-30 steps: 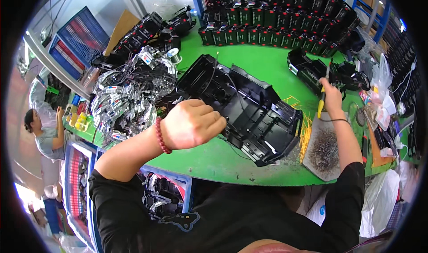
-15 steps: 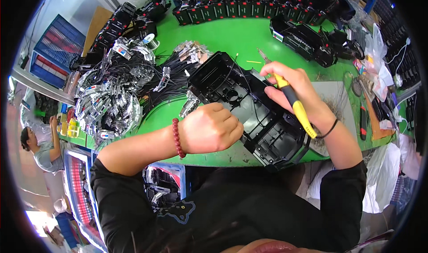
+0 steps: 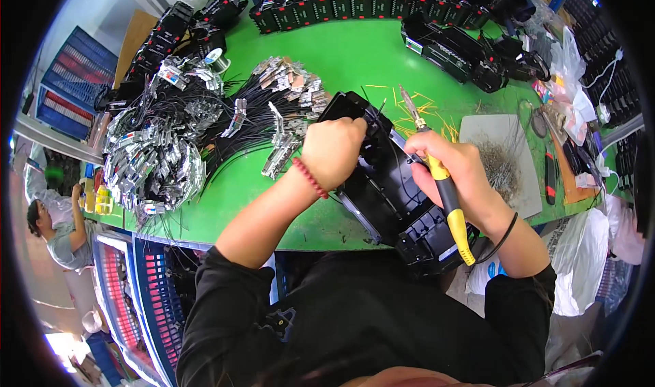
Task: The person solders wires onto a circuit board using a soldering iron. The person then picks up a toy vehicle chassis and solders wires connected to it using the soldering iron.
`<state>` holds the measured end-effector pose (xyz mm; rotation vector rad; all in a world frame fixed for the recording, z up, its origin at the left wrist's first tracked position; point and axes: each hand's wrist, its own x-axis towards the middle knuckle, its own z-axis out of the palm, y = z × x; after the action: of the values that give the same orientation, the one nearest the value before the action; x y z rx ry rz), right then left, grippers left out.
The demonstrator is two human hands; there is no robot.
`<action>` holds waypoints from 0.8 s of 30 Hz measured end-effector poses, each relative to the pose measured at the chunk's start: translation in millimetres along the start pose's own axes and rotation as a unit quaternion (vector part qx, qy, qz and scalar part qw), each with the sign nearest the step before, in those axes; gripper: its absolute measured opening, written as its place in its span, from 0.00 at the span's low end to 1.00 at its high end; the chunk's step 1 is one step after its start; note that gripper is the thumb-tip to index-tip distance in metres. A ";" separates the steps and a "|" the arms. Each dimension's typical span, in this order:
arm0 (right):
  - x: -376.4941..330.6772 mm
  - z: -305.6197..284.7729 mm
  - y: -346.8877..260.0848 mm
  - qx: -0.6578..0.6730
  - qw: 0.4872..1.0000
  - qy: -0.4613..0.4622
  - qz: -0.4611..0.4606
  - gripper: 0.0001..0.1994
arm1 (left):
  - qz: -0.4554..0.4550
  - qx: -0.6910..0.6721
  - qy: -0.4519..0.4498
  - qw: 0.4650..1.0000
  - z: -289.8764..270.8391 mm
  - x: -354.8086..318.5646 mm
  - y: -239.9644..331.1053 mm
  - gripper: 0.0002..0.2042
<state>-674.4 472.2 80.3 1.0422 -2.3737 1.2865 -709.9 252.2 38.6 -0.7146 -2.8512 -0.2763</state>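
Observation:
A black plastic housing [image 3: 389,196] lies tilted in front of me at the table's near edge, thin black wires across it. My left hand [image 3: 331,151], with a red bead bracelet at the wrist, is closed over its upper left part; the fingertips are hidden, so what they pinch does not show. In my right hand [image 3: 454,172] is a yellow and black soldering iron [image 3: 445,196], its metal tip pointing away from me above the green table. The thumb and fingers of that hand are close to the housing's right side and a black wire.
Silvery parts with black wires [image 3: 153,172] are heaped on the left, beside a solder spool [image 3: 217,61]. Short yellow pieces [image 3: 430,114] lie beyond the housing. Wire clippings cover a grey board [image 3: 474,129] on the right. Black units [image 3: 341,5] line the back. Another person [image 3: 61,230] is far left.
The housing has tilted and shifted right and nearer. My left hand has moved up to its far left part. My right hand, still holding the soldering iron, has come slightly nearer.

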 end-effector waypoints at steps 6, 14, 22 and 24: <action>-2.9 -7.1 11.0 0.132 0.980 -0.027 0.144 0.15 | 0.011 -0.042 -0.059 0.997 -33.7 -22.9 -3.9 0.15; 6.7 1.9 -0.4 0.161 0.975 -0.103 0.114 0.15 | 0.009 -0.037 -0.120 0.992 -47.9 -41.7 -5.6 0.33; 4.5 16.5 7.2 0.171 0.972 -0.115 0.110 0.15 | 0.046 -0.167 -0.192 0.966 -61.1 -61.7 -20.7 0.11; 1.6 20.8 12.6 0.174 0.974 -0.099 0.103 0.16 | 0.072 -0.250 -0.247 0.933 -69.7 -62.3 -24.5 0.08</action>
<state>-681.8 459.2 61.1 1.0845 -2.5132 1.8036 -658.2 187.6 88.5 -1.2369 -3.1913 -0.9462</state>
